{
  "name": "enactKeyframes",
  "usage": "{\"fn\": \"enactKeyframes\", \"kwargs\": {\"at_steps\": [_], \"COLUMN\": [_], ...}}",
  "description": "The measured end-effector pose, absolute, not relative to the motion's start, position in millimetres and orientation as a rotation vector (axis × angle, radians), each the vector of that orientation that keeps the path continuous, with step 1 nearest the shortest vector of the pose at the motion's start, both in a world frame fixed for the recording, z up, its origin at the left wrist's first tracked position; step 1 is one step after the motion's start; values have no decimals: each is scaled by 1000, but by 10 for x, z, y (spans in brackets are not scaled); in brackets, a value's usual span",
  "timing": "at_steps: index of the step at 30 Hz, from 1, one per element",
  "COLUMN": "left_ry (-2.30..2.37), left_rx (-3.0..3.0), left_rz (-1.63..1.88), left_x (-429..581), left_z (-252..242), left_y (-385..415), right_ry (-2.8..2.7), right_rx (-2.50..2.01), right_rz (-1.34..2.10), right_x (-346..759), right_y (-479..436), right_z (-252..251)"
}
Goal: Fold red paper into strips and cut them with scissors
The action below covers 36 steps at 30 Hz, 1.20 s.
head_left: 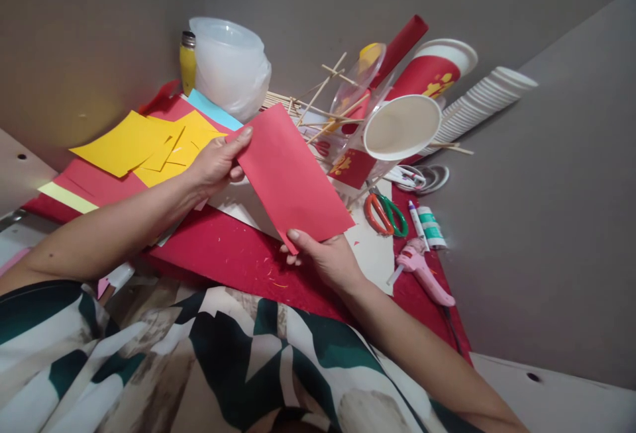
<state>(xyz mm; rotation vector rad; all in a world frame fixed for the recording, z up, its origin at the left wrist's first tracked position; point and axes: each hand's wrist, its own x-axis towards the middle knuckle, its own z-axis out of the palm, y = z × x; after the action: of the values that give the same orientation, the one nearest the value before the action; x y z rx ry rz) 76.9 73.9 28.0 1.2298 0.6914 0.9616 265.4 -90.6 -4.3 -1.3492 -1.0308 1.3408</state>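
Note:
A red sheet of paper (298, 178), rectangular, is held up in front of me above the table. My left hand (218, 161) pinches its upper left edge, thumb on top. At the lower left corner, my right hand (325, 254) grips the paper with the thumb over its face and the fingers partly hidden behind. Beneath the sheet lies a white board (380, 261) on the red table covering (213, 247). Scissors (385, 213) with orange and green handles rest on the board's right side.
Yellow paper pieces (124, 145) lie over red sheets on the left. Plastic bowls (228, 62) and a yellow bottle (187, 65) stand behind. Wooden sticks (318, 95), a large paper cup (402, 128) and stacked cups (479, 105) crowd the back right. A pink glue gun (424, 274) lies right.

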Motion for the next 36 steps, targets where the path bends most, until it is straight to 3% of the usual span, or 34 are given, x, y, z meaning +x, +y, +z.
{"fn": "enactKeyframes", "kwargs": {"at_steps": [7,17,23,28,32,36], "left_ry": [883,880,881,675,365,409], "left_rx": [1367,1623,1863,2428,2586,2441], "left_rz": [1199,579,613,819,630,525], "left_x": [292,446,440,605,751,753], "left_z": [436,373,428,458,405,431], "left_y": [1309,1016,986,647,335,250], "right_ry": [-1151,-1317,-1402,-1443,-1472,-1540], "right_rx": [-1361,-1326,-1298,-1302,-1296,-1221], "right_rz": [1415,1603,1640,1677,1694,1701], "right_x": [2836,2928,2987,2935,2855,2898], "right_y": [-925,-961,-979,-966,-962,-936], "right_z": [34,112,180,197,143,123]}}
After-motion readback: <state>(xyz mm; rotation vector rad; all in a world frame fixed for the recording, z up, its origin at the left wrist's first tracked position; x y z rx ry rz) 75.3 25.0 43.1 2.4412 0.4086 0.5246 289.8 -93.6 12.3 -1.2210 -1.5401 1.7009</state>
